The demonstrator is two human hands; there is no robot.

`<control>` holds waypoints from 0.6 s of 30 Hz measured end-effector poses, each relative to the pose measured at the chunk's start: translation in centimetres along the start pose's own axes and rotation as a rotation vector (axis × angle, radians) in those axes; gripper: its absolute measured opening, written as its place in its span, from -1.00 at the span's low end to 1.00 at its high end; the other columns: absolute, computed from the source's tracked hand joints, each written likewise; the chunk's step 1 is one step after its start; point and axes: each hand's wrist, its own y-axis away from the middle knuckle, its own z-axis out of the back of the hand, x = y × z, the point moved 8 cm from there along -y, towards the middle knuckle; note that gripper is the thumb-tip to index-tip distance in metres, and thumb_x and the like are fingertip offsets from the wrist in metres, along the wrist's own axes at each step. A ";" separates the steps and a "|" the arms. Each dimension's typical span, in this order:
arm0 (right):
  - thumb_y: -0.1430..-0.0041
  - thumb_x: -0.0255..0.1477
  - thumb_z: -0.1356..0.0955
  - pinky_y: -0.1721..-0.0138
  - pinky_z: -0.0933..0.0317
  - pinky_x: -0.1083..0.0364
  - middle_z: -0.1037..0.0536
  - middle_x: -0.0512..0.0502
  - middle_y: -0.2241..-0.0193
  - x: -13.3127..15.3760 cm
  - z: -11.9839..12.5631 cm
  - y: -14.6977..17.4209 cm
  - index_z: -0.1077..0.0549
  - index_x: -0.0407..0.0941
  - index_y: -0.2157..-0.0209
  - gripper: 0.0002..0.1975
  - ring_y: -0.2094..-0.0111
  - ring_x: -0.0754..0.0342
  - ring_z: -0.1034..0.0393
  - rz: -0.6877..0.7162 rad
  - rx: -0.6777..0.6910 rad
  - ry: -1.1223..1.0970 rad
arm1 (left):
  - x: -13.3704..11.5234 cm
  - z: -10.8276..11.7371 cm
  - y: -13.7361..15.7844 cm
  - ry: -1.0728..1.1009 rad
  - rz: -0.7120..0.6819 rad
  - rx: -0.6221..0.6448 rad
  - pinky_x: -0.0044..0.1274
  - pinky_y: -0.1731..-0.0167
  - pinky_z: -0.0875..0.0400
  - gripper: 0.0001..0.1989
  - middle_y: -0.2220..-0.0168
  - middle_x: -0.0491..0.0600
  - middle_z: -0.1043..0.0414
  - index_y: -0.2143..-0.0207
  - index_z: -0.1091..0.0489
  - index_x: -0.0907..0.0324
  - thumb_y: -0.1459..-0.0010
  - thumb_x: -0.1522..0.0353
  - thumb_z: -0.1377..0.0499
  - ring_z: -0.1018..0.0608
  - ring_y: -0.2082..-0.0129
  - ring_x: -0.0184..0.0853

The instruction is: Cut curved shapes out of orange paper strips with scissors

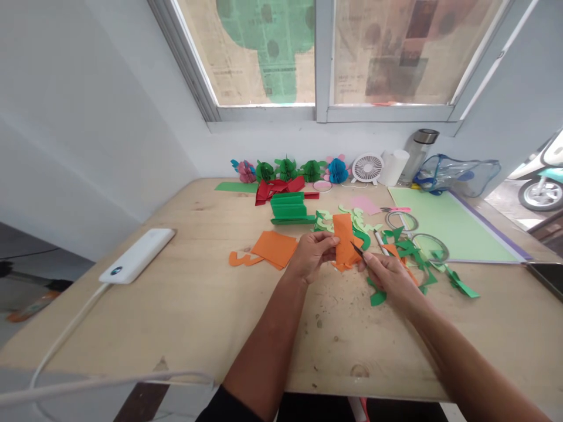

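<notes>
My left hand [315,253] pinches an orange piece of paper [343,231] by its left edge, holding it above the table. In my right hand [383,271] is a pair of scissors with dark blades [357,250], whose tips lie against the right side of the orange paper. My fingers cover the scissors' handles. To the left of my left hand lie a stack of orange paper squares [275,249] and a curved orange cutout [241,258]. Green scraps [411,252] are scattered around my right hand, and light green curved cutouts [358,220] lie just behind the orange paper.
Folded green paper [288,208] and red paper [279,189] lie behind. Along the wall stand several paper honeycomb figures [288,169], a small white fan [368,168] and a bottle [420,155]. A white power bank [137,256] with a cable sits left; a light green board [461,231] lies right.
</notes>
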 end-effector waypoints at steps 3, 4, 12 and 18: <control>-0.03 0.12 -0.24 0.69 0.30 0.19 -0.01 0.20 0.79 -0.2 -0.2 0.0 -0.40 -0.15 0.52 -0.42 0.73 0.26 0.20 -0.009 -0.008 -0.058 | 0.4 -0.3 0.2 0.055 0.016 -0.023 -0.54 0.45 -0.41 -0.73 0.54 -0.06 -0.50 0.52 -0.41 0.24 0.30 0.35 -0.40 -0.52 0.55 -0.39; -0.03 0.13 -0.24 0.69 0.30 0.19 0.00 0.20 0.79 -0.2 -0.2 -0.1 -0.39 -0.15 0.53 -0.42 0.73 0.26 0.20 -0.004 -0.019 -0.072 | 0.5 -0.5 0.2 0.074 0.017 -0.030 -0.55 0.45 -0.41 -0.73 0.54 -0.06 -0.50 0.51 -0.41 0.24 0.29 0.35 -0.40 -0.53 0.55 -0.39; -0.05 0.13 -0.24 0.67 0.26 0.17 0.00 0.19 0.77 -0.3 -0.1 -0.1 -0.36 -0.13 0.53 -0.43 0.73 0.25 0.17 0.033 -0.092 -0.108 | 1.7 -2.2 0.9 0.206 -0.004 -0.044 -0.52 0.39 -0.44 -0.73 0.50 0.00 -0.54 0.47 -0.41 0.26 0.23 0.33 -0.38 -0.58 0.46 -0.32; -0.02 0.15 -0.24 0.69 0.23 0.17 -0.06 0.16 0.78 -0.2 -0.1 -0.1 -0.28 -0.10 0.60 -0.43 0.73 0.23 0.14 0.038 -0.147 -0.109 | 1.8 -2.2 1.0 0.250 -0.037 -0.078 -0.52 0.39 -0.45 -0.75 0.49 0.00 -0.54 0.48 -0.40 0.26 0.21 0.35 -0.37 -0.58 0.47 -0.32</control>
